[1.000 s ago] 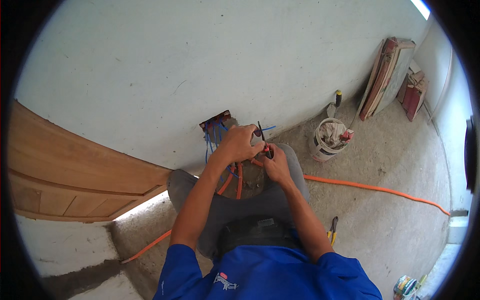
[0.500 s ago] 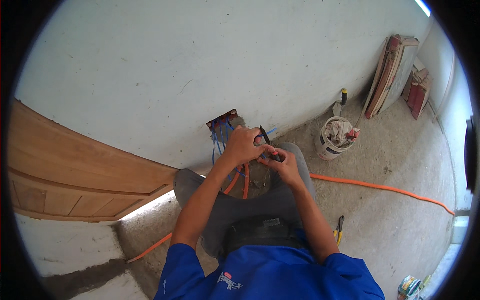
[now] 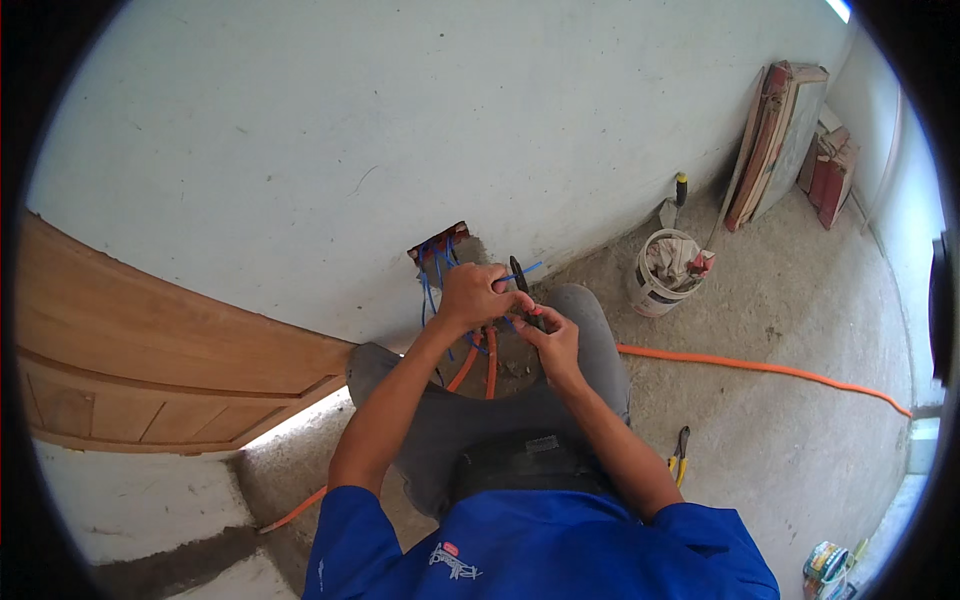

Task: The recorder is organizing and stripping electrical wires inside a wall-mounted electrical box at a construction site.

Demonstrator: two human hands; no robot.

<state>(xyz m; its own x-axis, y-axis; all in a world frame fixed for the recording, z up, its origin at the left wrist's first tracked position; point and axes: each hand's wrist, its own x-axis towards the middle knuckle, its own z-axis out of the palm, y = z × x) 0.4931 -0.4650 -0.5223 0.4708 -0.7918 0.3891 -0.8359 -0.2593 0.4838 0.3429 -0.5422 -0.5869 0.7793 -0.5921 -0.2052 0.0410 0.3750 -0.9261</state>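
Observation:
My left hand is closed around a blue wire, whose free end pokes out to the right of the fingers. Close beside it, my right hand grips a dark, narrow-tipped hand tool that looks like pliers, with a bit of red showing near the fingers. The tool points up and away, its upper part next to the blue wire; my fingers hide where they meet. Several more blue wires hang from a rough-edged wall box opening. Below my hands, orange conduits rise between my knees.
A wooden door stands at left. An orange conduit runs across the floor at right, with yellow-handled pliers nearer me. A bucket, a trowel and leaning flat boxes are at the far right.
Both hands have shifted slightly left and nearer to me, the wire and the tool with them. Both hands keep their hold. The whole view has tilted a little.

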